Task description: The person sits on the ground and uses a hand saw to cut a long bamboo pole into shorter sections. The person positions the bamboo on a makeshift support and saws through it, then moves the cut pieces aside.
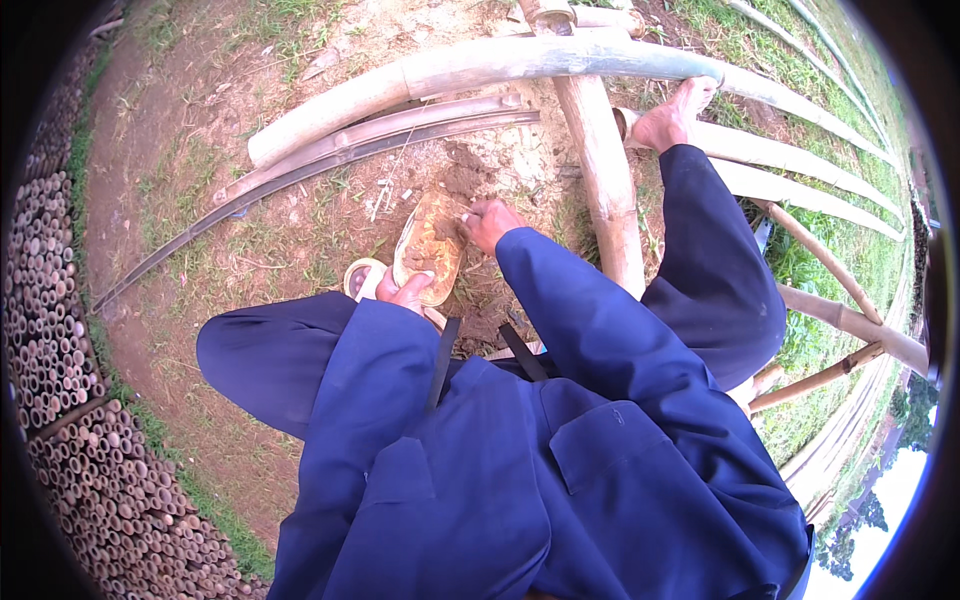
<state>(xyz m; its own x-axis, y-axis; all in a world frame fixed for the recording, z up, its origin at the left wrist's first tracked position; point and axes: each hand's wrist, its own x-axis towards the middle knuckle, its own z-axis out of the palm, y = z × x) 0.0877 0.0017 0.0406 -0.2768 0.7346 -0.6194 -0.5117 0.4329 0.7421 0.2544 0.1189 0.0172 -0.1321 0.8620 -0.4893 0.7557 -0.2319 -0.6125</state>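
Head view: the left hand [405, 292] clasps the near end of a muddy curved bamboo piece [430, 245] held over the bare soil [300, 230], while the right hand [488, 222] curls its fingers closed on the piece's far right edge. Just beside the left hand lies a pale round bamboo ring [360, 275], with 1 bare foot [672, 115] resting on a long bamboo pole [480, 65] beyond.
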